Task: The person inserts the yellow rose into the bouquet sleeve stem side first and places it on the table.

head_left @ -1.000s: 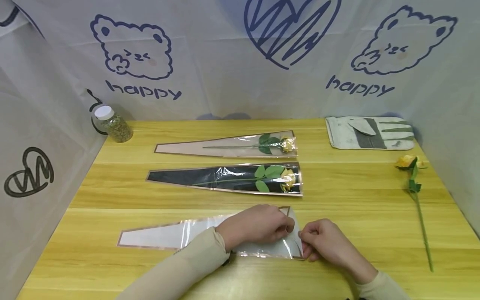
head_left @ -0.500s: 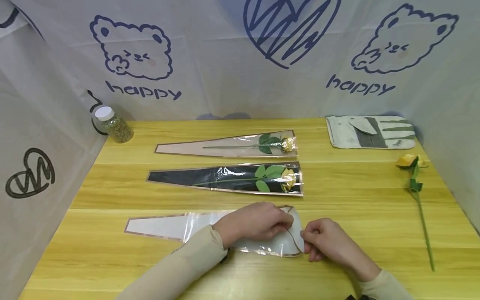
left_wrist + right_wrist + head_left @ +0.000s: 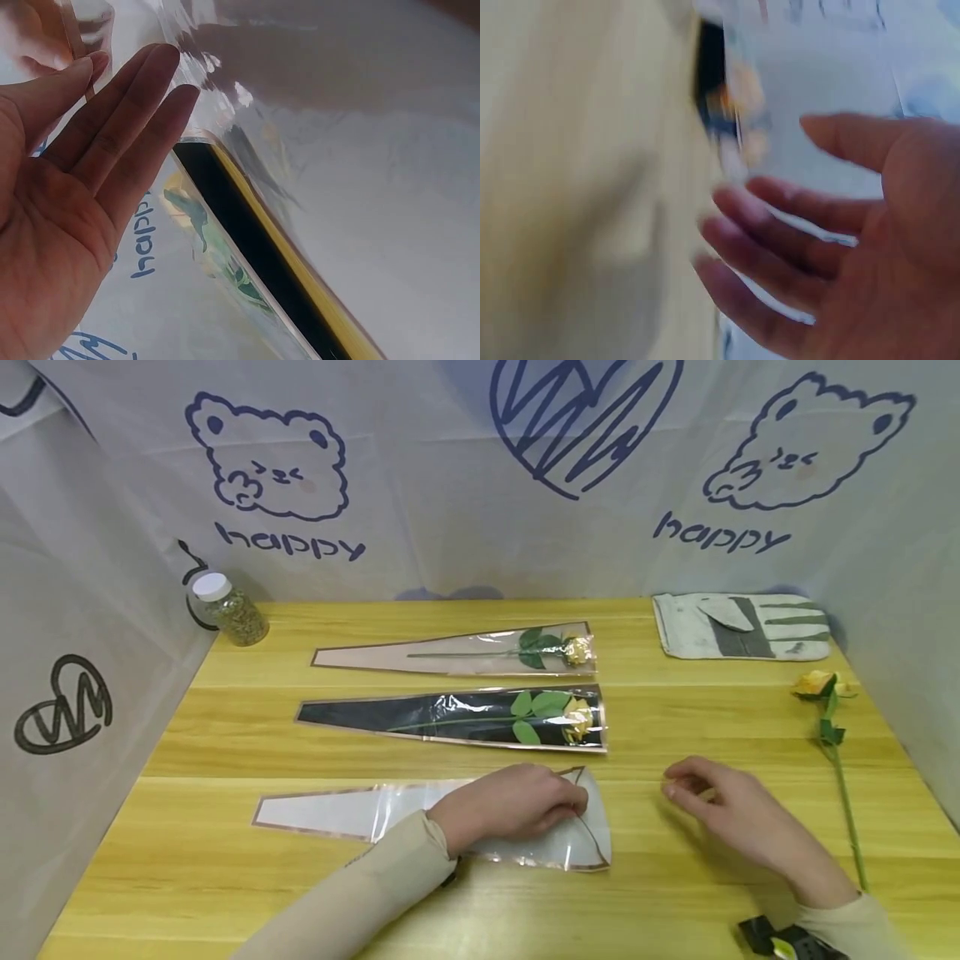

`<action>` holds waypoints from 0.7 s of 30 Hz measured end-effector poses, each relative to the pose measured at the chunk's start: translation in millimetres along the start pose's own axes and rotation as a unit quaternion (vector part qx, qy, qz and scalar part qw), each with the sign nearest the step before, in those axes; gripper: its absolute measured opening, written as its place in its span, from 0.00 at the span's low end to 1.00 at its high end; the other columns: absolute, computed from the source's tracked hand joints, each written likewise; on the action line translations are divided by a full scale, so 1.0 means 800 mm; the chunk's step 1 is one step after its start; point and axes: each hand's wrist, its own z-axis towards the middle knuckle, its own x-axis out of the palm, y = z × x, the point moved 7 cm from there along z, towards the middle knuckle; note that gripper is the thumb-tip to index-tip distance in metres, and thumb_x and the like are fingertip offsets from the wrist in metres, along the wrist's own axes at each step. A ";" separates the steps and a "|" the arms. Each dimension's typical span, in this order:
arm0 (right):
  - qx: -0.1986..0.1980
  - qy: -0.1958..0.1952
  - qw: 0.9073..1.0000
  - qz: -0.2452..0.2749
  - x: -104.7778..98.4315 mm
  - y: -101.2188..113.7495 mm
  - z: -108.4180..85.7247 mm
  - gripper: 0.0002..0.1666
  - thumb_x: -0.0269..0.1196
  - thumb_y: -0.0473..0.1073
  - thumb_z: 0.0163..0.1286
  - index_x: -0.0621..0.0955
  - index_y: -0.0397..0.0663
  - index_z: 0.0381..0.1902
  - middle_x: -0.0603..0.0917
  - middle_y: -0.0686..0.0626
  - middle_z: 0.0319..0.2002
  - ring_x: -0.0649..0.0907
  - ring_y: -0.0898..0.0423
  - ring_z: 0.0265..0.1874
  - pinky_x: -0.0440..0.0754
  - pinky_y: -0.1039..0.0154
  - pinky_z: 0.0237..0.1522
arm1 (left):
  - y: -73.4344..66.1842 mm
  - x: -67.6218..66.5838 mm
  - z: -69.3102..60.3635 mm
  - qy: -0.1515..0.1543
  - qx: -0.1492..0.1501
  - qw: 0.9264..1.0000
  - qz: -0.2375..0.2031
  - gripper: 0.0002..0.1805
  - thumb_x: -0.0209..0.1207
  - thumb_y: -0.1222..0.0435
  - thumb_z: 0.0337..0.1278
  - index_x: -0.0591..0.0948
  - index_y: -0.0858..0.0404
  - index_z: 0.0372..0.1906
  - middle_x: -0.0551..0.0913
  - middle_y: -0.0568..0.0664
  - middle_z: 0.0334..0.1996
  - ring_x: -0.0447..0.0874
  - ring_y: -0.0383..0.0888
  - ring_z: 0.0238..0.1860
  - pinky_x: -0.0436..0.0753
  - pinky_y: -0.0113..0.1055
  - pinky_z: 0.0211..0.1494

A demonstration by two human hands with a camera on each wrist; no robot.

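A long tapered flower sleeve, white behind and clear in front with a copper-coloured border, lies nearest me on the table. My left hand pinches the edge of its clear front film between thumb and index finger, holding the mouth apart. In the left wrist view, the other fingers of the left hand are extended. My right hand is in the air to the right of the sleeve, touching nothing, its fingers loosely bent and apart. Further right lies a loose yellow rose with a long green stem, bloom away from me.
Behind the white sleeve lie a black sleeve and a pale pink sleeve, each with a yellow rose inside. A work glove is at the back right, a white-capped jar at the back left. Drawn-on white cloth walls the table.
My right hand has let go of the white sleeve's mouth and moved right, toward the loose rose. The sleeve shifted slightly right and its mouth opened wider. My left hand keeps its pinch.
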 end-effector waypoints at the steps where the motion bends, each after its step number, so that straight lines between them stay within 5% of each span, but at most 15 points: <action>1: 0.005 -0.033 0.999 -0.022 -0.016 -0.010 -0.002 0.21 0.59 0.48 0.75 0.79 0.34 0.52 0.83 0.45 0.41 0.82 0.48 0.40 0.82 0.50 0.41 | 0.000 0.000 0.000 0.000 -0.001 1.000 0.000 0.05 0.56 0.66 0.70 0.81 0.57 0.38 0.80 0.39 0.30 0.73 0.29 0.29 0.75 0.22 0.40; 6: 0.082 -0.149 0.982 -0.079 -0.082 -0.083 -0.023 0.26 0.56 0.48 0.76 0.74 0.27 0.56 0.75 0.29 0.49 0.77 0.33 0.43 0.77 0.40 0.37 | 0.001 -0.001 0.000 -0.001 -0.002 1.000 0.001 0.05 0.56 0.66 0.70 0.81 0.56 0.38 0.81 0.39 0.31 0.74 0.29 0.30 0.75 0.23 0.41; 13: 0.272 -0.155 0.943 -0.111 -0.111 -0.173 -0.052 0.37 0.56 0.44 0.74 0.58 0.15 0.63 0.56 0.17 0.57 0.59 0.21 0.55 0.65 0.31 0.49 | 0.001 -0.002 0.002 -0.003 0.001 1.000 0.004 0.05 0.56 0.66 0.70 0.82 0.56 0.39 0.82 0.39 0.32 0.75 0.29 0.30 0.75 0.22 0.42; 16: 0.291 -0.131 0.941 -0.117 -0.114 -0.188 -0.055 0.37 0.57 0.44 0.73 0.58 0.12 0.60 0.60 0.16 0.54 0.63 0.21 0.53 0.68 0.32 0.47 | 0.000 -0.002 0.004 -0.006 0.001 1.000 0.008 0.05 0.56 0.66 0.70 0.81 0.56 0.38 0.81 0.39 0.31 0.74 0.29 0.30 0.75 0.23 0.41; 21: 0.271 -0.091 0.950 -0.122 -0.115 -0.198 -0.048 0.36 0.54 0.48 0.74 0.64 0.13 0.55 0.72 0.19 0.47 0.73 0.24 0.44 0.75 0.37 0.40 | 0.001 -0.001 0.004 -0.004 0.000 1.000 0.012 0.05 0.55 0.65 0.70 0.79 0.55 0.35 0.76 0.37 0.26 0.71 0.30 0.26 0.74 0.24 0.37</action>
